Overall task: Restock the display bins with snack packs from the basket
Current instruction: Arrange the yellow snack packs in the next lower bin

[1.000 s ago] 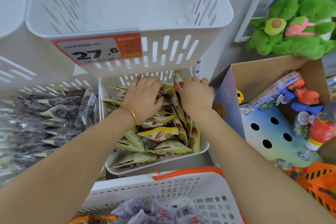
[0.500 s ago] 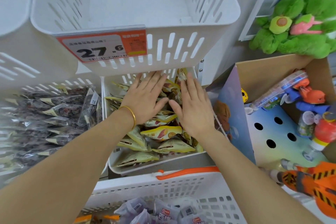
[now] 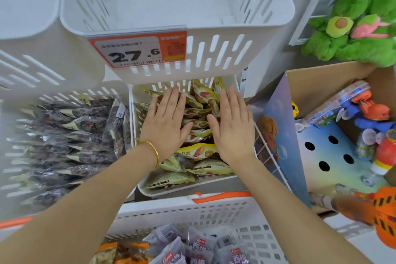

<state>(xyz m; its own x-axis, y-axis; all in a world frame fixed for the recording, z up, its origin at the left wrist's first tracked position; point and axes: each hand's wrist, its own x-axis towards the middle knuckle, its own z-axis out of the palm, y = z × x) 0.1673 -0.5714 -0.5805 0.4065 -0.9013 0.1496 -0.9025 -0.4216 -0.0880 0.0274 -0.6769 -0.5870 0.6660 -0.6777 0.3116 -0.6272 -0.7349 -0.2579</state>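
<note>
Several yellow snack packs [image 3: 198, 152] fill the lower white display bin [image 3: 171, 192] in the middle. My left hand [image 3: 165, 126], with a gold bangle at the wrist, lies flat on the packs, fingers straight. Beside it, my right hand [image 3: 232, 128] is flat too, over the right side of the pile. Neither hand holds a pack. At the bottom is the white basket [image 3: 188, 212] with an orange handle, holding purple snack packs [image 3: 197, 246] and orange ones [image 3: 120, 253].
An empty white bin [image 3: 267, 28] with a 27.6 price tag [image 3: 139, 51] hangs just above my hands. A bin of dark packs [image 3: 64, 139] is at left. A cardboard box of toys [image 3: 342, 135] and green plush toys [image 3: 353, 34] are at right.
My hands went from curled and digging among the yellow packs to flat with straight fingers. They have drawn back slightly toward me and lie side by side on the pile.
</note>
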